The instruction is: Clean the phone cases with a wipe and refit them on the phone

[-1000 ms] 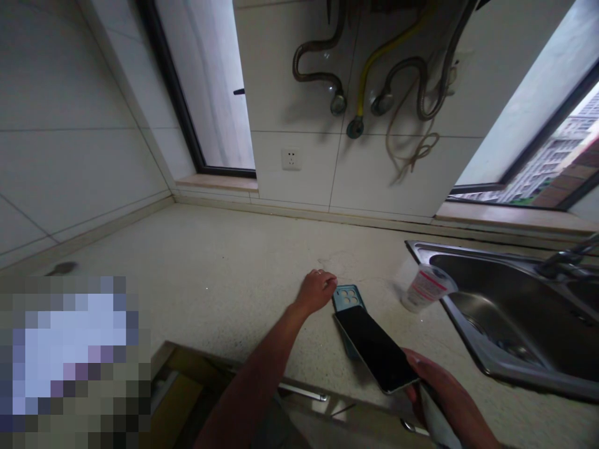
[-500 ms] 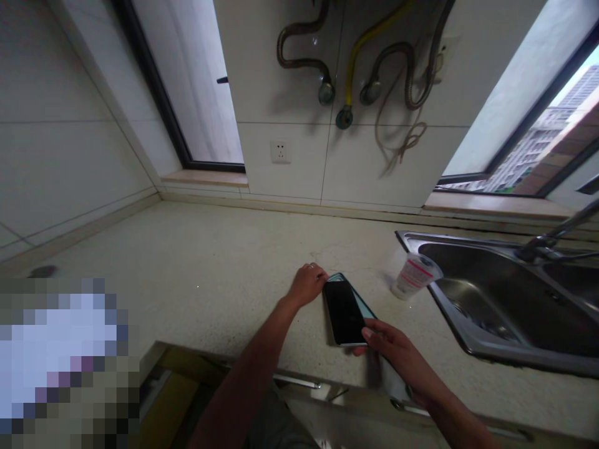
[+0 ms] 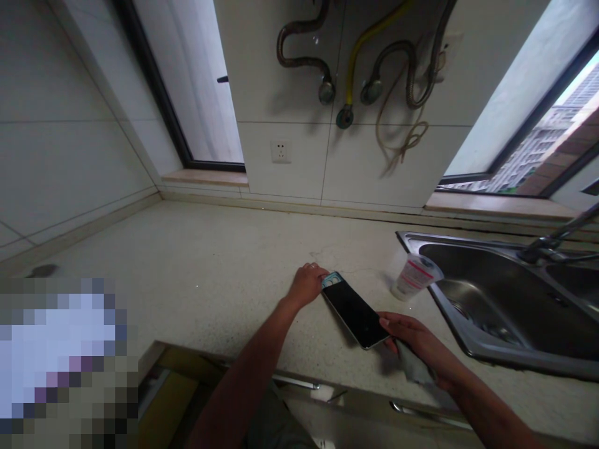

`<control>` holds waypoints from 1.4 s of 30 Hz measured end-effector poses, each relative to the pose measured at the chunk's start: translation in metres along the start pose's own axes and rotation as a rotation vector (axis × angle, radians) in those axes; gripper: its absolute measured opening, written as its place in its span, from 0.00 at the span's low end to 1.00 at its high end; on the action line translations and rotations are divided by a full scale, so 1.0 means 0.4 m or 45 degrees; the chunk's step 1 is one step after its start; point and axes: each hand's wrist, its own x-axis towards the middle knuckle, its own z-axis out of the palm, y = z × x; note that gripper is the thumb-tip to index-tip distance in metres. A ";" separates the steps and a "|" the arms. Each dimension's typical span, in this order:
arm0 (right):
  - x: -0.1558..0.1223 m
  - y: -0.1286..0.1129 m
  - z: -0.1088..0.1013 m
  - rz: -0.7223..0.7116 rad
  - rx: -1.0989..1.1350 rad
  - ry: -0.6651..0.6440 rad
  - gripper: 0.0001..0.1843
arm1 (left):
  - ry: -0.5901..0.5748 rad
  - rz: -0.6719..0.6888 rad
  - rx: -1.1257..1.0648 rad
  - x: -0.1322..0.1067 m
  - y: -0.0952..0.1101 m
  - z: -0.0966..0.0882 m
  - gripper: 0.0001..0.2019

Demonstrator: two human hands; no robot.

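A black-faced smartphone point(image 3: 354, 312) lies flat on a teal phone case point(image 3: 331, 280), hiding all of the case except the end with its camera holes. I cannot tell whether the phone is seated in the case. My left hand point(image 3: 306, 285) rests on the speckled stone countertop point(image 3: 196, 249), its fingers at the case's end. My right hand point(image 3: 412, 333) grips a grey cloth point(image 3: 414, 365), with its fingertips just beside the phone's lower right corner.
A stainless steel sink point(image 3: 496, 293) with a faucet point(image 3: 552, 246) lies to the right. A tilted plastic cup point(image 3: 415, 276) sits at its rim. Behind stand a tiled wall with hoses and a socket point(image 3: 281, 151). Cabinet handles run below the counter's front edge.
The phone has come down from my right hand and lies flat on the case, turned diagonally. My right hand has moved rightward with the cloth. My left hand has barely moved.
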 end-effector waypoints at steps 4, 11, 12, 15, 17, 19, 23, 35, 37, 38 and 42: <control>-0.001 -0.005 0.008 -0.088 -0.115 -0.022 0.36 | -0.017 0.031 0.009 -0.001 -0.007 0.002 0.16; 0.020 0.033 0.086 -0.178 -0.354 0.031 0.48 | 0.003 0.008 0.004 -0.005 -0.011 -0.005 0.18; 0.021 0.043 0.097 -0.176 -0.378 0.021 0.46 | 0.009 -0.012 -0.005 -0.006 -0.010 -0.007 0.17; 0.026 0.068 0.118 -0.166 -0.451 -0.009 0.42 | 0.016 -0.070 -0.059 -0.007 -0.006 -0.015 0.16; 0.031 0.075 0.122 -0.166 -0.504 -0.031 0.39 | 0.016 -0.094 -0.092 -0.007 -0.005 -0.019 0.15; 0.036 0.073 0.117 -0.188 -0.588 -0.048 0.37 | 0.021 -0.104 -0.107 -0.007 -0.005 -0.021 0.15; 0.045 0.038 0.084 -0.246 -0.794 -0.079 0.36 | 0.021 -0.110 -0.128 -0.009 -0.002 -0.024 0.14; 0.067 -0.001 -0.021 -0.909 -1.468 0.389 0.24 | -0.029 -0.043 -0.113 -0.008 0.000 -0.029 0.14; 0.027 -0.002 0.001 -0.986 -1.398 0.518 0.24 | -0.029 -0.044 -0.102 -0.008 0.002 -0.032 0.15; 0.008 -0.004 0.013 -0.974 -1.332 0.543 0.24 | -0.014 -0.057 -0.084 -0.008 0.004 -0.036 0.16; -0.008 0.002 0.047 -0.654 -0.948 0.225 0.26 | 0.172 -0.262 0.110 -0.018 0.026 -0.058 0.19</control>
